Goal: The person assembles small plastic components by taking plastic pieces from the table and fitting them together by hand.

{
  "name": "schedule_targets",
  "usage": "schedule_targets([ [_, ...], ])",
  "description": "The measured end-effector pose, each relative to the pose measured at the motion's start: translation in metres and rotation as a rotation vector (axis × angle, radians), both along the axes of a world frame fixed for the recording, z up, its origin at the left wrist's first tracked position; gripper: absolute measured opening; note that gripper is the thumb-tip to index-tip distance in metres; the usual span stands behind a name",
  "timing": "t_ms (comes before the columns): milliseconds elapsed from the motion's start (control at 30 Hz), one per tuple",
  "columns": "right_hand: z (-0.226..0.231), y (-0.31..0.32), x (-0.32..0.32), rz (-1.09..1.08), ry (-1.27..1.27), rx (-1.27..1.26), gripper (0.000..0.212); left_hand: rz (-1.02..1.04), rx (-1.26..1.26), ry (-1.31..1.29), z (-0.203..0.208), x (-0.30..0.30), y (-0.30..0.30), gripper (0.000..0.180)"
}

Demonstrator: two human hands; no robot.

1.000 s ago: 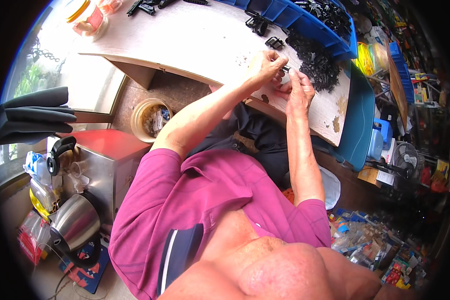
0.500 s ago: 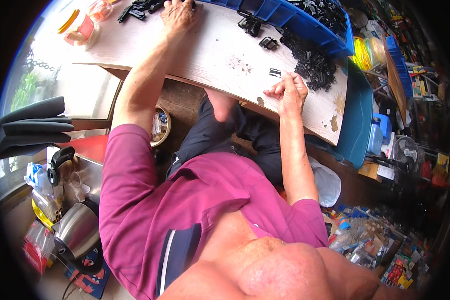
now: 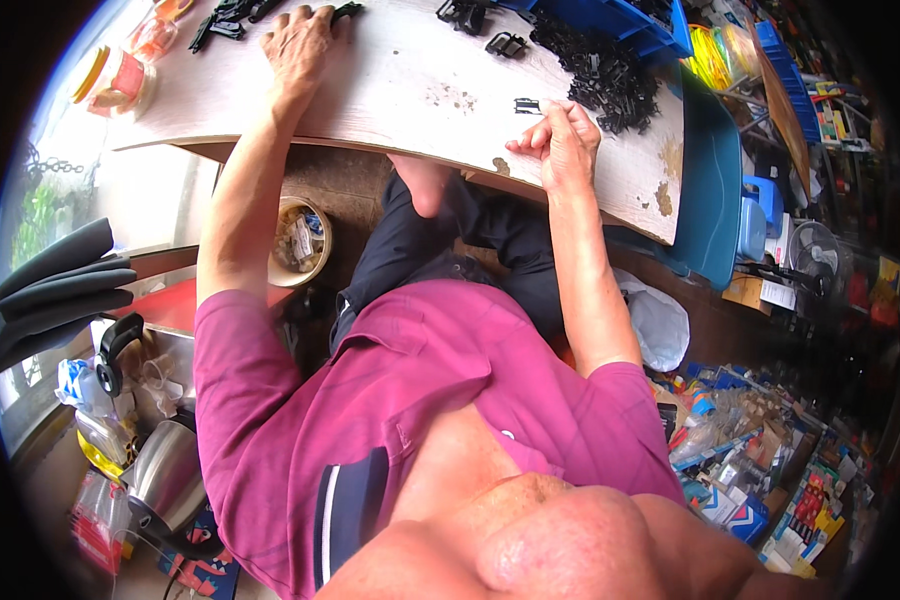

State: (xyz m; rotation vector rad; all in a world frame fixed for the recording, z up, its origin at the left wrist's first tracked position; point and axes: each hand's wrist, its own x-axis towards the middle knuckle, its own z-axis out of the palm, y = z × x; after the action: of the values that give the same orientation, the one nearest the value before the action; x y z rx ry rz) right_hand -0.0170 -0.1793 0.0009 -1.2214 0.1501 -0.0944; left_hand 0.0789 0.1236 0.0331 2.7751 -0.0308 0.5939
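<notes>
At the far left of the white table [image 3: 390,90], my left hand [image 3: 298,50] rests palm down with its fingers bent. A dark plastic part [image 3: 346,11] sticks out past its fingertips, and the grip beneath the palm is hidden. Beside that hand lie several long black parts [image 3: 228,18]. My right hand [image 3: 567,150] is at the table's near right, its thumb and forefinger pinched at one end of a small black plastic frame piece [image 3: 527,105]. Its other fingers are curled in. A heap of small black parts [image 3: 615,85] spreads just beyond the right hand.
A blue bin [image 3: 635,35] stands at the back right, near two black housings [image 3: 506,44]. A lidded jar [image 3: 115,85] sits on the left. A teal chair [image 3: 715,185] adjoins the table's right end. Below the table is a round bucket [image 3: 300,245]; a kettle [image 3: 168,475] stands lower left.
The view has shifted, so the table appears higher. My left hand has moved left and nearer to me across it, the dark part moving along. My right hand keeps its place by the frame piece.
</notes>
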Motion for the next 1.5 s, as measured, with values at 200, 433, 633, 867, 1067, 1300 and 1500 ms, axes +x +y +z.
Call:
schedule_targets([
  [200,0.002,0.009,-0.001,0.065,0.004,0.012,0.011,0.008,0.202,-0.201,-0.062,0.002,0.055,0.033],
  [433,0.018,0.010,-0.002,0.052,-0.036,0.066,0.015,-0.409,-1.087,-0.077,-0.062,-0.060,-0.058,0.025],
  [633,0.034,0.020,-0.008,0.026,-0.086,0.084,0.012,-0.471,-1.493,0.215,-0.046,-0.101,-0.131,0.027],
  [867,0.019,0.019,-0.009,0.018,-0.093,0.010,0.011,-0.528,-1.122,0.122,-0.060,-0.096,-0.137,0.035],
  [1067,0.013,0.023,-0.012,0.028,-0.073,0.017,0.012,-0.537,-1.080,0.206,-0.054,-0.097,-0.135,0.037],
  [1300,0.008,0.028,-0.013,-0.016,-0.001,-0.013,0.013,-0.523,-1.050,0.149,-0.038,-0.102,-0.137,0.029],
  [1500,0.016,0.030,-0.001,0.009,0.087,-0.103,0.014,-0.432,-1.381,0.203,-0.044,-0.103,-0.126,0.017],
])
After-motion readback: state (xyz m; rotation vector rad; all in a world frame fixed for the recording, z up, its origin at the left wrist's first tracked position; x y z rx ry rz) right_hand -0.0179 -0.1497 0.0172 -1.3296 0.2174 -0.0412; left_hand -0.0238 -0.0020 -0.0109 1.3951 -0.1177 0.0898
